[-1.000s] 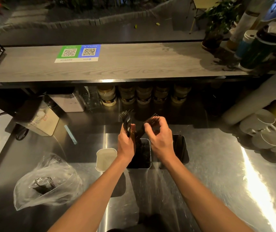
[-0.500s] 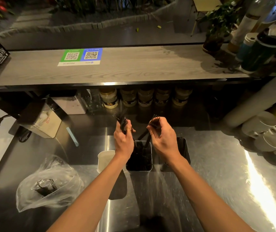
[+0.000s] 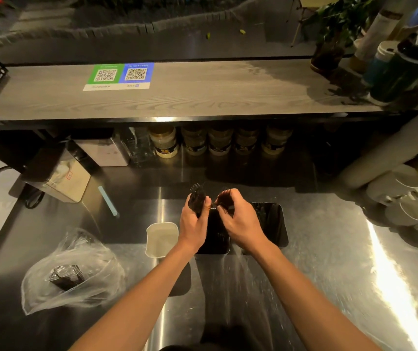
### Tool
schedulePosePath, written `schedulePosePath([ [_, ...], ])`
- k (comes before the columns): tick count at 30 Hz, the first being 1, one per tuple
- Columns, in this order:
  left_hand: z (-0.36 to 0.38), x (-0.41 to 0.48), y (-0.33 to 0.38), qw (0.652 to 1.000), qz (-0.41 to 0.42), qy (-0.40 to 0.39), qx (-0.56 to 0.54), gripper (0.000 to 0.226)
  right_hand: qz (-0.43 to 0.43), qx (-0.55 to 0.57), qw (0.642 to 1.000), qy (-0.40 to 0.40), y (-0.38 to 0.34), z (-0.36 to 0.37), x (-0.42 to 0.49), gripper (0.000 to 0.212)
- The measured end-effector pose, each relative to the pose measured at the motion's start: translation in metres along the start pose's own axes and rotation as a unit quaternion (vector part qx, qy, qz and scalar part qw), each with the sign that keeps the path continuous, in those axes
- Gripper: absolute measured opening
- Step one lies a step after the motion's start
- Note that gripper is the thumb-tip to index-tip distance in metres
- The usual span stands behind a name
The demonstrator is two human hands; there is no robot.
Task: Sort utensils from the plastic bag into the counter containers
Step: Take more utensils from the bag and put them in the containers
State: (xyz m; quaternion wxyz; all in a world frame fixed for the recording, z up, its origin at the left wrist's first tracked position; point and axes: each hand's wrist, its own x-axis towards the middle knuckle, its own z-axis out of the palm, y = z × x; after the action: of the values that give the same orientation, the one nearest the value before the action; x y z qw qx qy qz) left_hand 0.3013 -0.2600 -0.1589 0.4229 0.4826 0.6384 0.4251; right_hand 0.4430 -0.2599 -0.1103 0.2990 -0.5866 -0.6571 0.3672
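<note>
My left hand point(image 3: 193, 222) grips a bundle of black plastic forks point(image 3: 197, 197), tines up, above the middle container point(image 3: 215, 245). My right hand point(image 3: 238, 219) pinches a few more black utensils point(image 3: 224, 201) right beside it, over the same dark container. A white empty container point(image 3: 161, 239) stands to the left and a black container point(image 3: 277, 224) holding dark utensils stands to the right. The clear plastic bag point(image 3: 73, 272) lies at the lower left on the steel counter, with a packet of black utensils point(image 3: 66, 276) inside.
Jars point(image 3: 166, 144) line the back under the wooden shelf point(image 3: 202, 95). A white box point(image 3: 68, 181) and a pale blue straw point(image 3: 107, 200) lie at the left. Stacked white cups point(image 3: 405, 196) crowd the right edge. Bottles and a plant sit on the shelf's right end.
Both hands have come closer together and lowered slightly toward the middle container, still holding their black utensils. The bag has not moved.
</note>
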Motion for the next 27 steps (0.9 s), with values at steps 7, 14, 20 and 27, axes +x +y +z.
schedulePosePath([
  [7, -0.015, -0.005, -0.002, 0.994, 0.052, -0.088, 0.035, 0.032, 0.05, -0.04, 0.997, -0.048, 0.002, 0.008, 0.012, 0.017],
  [14, -0.019, 0.007, -0.031, 0.988, 0.054, -0.113, 0.095, 0.04, 0.061, -0.068, 0.993, -0.07, 0.008, 0.01, 0.01, 0.014],
  [20, -0.023, 0.006, -0.02, 0.983, 0.057, -0.14, 0.108, 0.029, 0.058, -0.087, 0.994, -0.014, 0.004, 0.009, 0.014, 0.031],
  [27, -0.031, -0.002, -0.021, 0.99, 0.022, -0.136, 0.039, 0.039, 0.045, -0.068, 0.989, -0.123, 0.007, 0.001, 0.021, 0.041],
])
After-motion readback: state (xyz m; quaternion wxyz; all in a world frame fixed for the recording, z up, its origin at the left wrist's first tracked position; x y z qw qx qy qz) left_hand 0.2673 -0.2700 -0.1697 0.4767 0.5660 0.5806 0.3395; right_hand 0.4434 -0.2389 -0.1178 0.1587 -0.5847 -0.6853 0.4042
